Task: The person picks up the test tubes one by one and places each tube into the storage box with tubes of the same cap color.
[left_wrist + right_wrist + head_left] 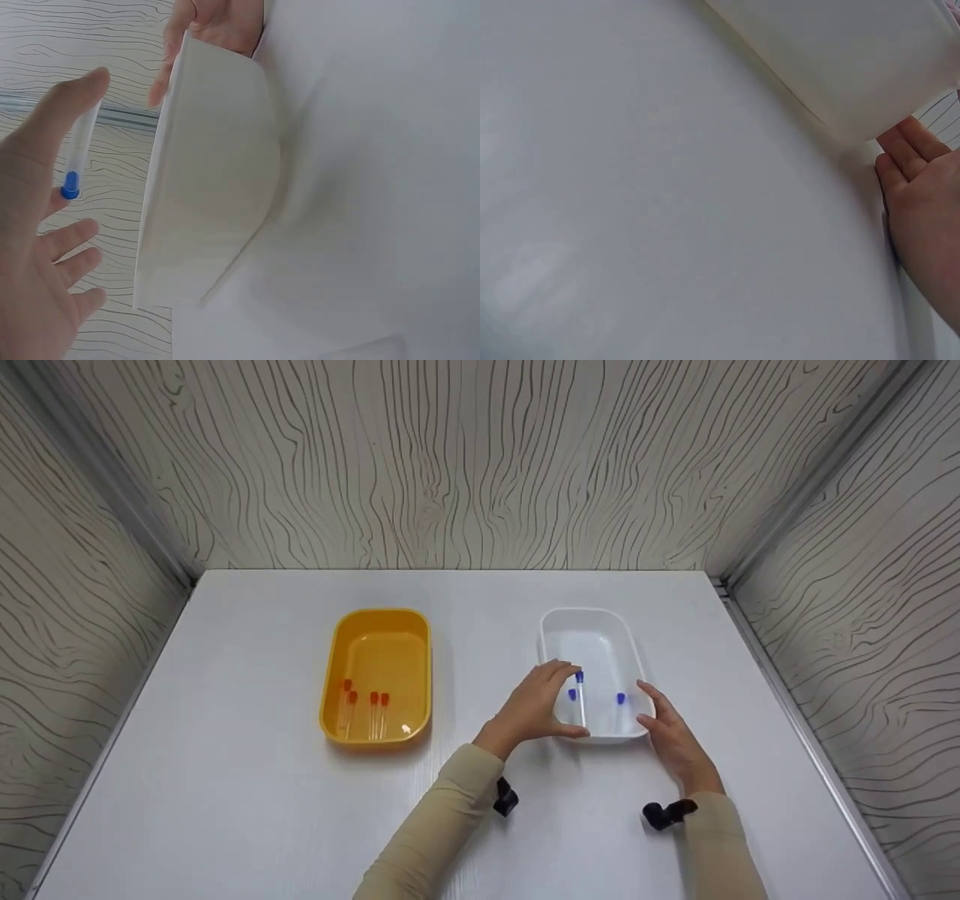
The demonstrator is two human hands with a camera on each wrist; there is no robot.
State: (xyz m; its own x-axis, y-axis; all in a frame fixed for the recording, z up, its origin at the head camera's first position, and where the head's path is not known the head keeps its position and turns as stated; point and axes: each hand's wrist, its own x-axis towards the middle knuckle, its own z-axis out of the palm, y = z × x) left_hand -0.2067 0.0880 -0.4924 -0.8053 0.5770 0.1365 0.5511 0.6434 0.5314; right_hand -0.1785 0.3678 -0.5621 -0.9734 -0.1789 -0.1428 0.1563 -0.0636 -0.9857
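Note:
Between thumb and index finger, my left hand point(531, 709) pinches a clear test tube with a blue cap point(582, 703). It overlaps the near left part of the white tray point(589, 613) in the head view. The left wrist view shows this tube point(81, 142) higher than the tray's rim, cap against a fingertip, thumb at the other end. Two other blue-capped tubes, one left point(572, 695) and one right point(621, 700), lie inside the tray. My right hand point(677, 744) is at the tray's right rim, fingers extended and thumb apart from them, with no tube in it.
A yellow tray point(382, 615) stands to the left with several red-capped tubes point(374, 699) in its near half. Both trays are on a white table point(225, 810). Wood-patterned panels point(450, 465) enclose the back and sides.

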